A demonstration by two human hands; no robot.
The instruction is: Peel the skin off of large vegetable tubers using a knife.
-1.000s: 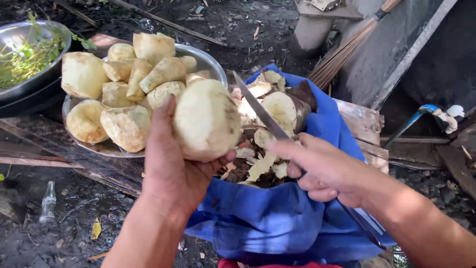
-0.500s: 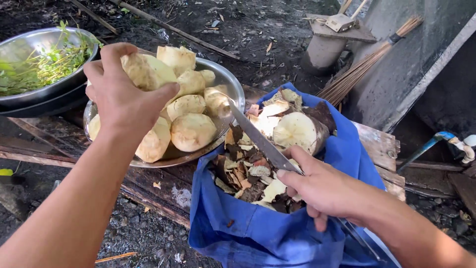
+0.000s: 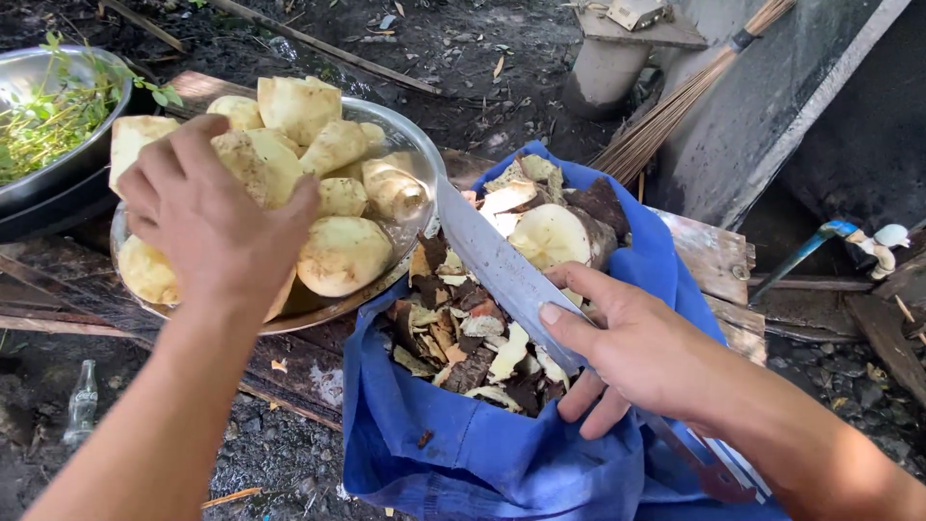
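Gripping a pale peeled tuber (image 3: pixel 253 166) from above, the left hand (image 3: pixel 207 227) has fingers curled over it at the heap in the steel basin (image 3: pixel 417 135); the tuber is touching the others piled there, so whether the fingers are already loosening I cannot tell. The right hand (image 3: pixel 632 352) is clenched round the handle of a long knife (image 3: pixel 497 270), index finger laid along the flat, blade pointing up and left over the blue cloth (image 3: pixel 482 463).

As a judgement, the step in hand is setting a finished piece down among the peeled ones. The next move would call for an unpeeled root, and the nearest is the half-skinned one (image 3: pixel 555 236) lying on the cloth just beyond the blade; the left hand would have to cross near the edge, so the knife wants holding aside.

Counted: two hands, one knife, one blue cloth full of dark and pale peelings (image 3: pixel 463 342). About ten peeled tubers show in the basin, though some are hidden under the hand. One half-peeled root lies on the cloth. A second steel bowl (image 3: pixel 58 169) with green herbs sits at the far left, one small glass bottle (image 3: pixel 82 403) lies on the ground, and one stick broom (image 3: pixel 666 106) leans at the wall.
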